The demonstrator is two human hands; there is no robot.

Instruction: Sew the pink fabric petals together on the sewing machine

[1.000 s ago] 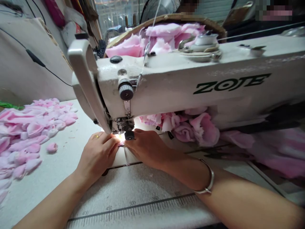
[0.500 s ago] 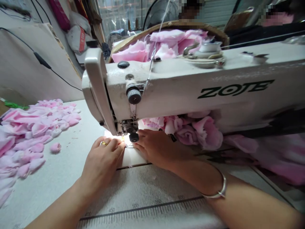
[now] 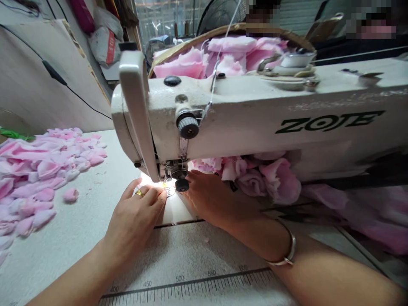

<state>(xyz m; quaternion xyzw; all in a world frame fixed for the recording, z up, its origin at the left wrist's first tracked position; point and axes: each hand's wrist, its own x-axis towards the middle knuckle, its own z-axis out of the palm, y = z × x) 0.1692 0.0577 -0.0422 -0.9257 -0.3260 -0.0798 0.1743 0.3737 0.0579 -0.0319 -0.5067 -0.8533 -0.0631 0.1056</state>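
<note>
A white sewing machine (image 3: 242, 123) stands across the view, its lamp lighting the needle area (image 3: 168, 189). My left hand (image 3: 137, 210), with a yellow ring, lies just left of the needle, fingers bent and pressed together at the tips; whatever they hold is too small to make out. To the right of the presser foot is my right hand (image 3: 212, 197), its fingertips hidden behind the machine's black knob (image 3: 182, 185). Pink fabric roses (image 3: 277, 180) lie under the machine arm, beyond my right hand.
Many pink fabric pieces (image 3: 47, 165) spread over the table's left side, with one small bud (image 3: 70, 195) apart. Behind the machine stands a basket (image 3: 172, 53) of pink fabric. A printed ruler (image 3: 191, 287) runs along the front. Parts of other people show at the back.
The view has shifted slightly, so the machine appears farther right. Both hands stay by the needle; my right fingers sit a little farther behind the knob.
</note>
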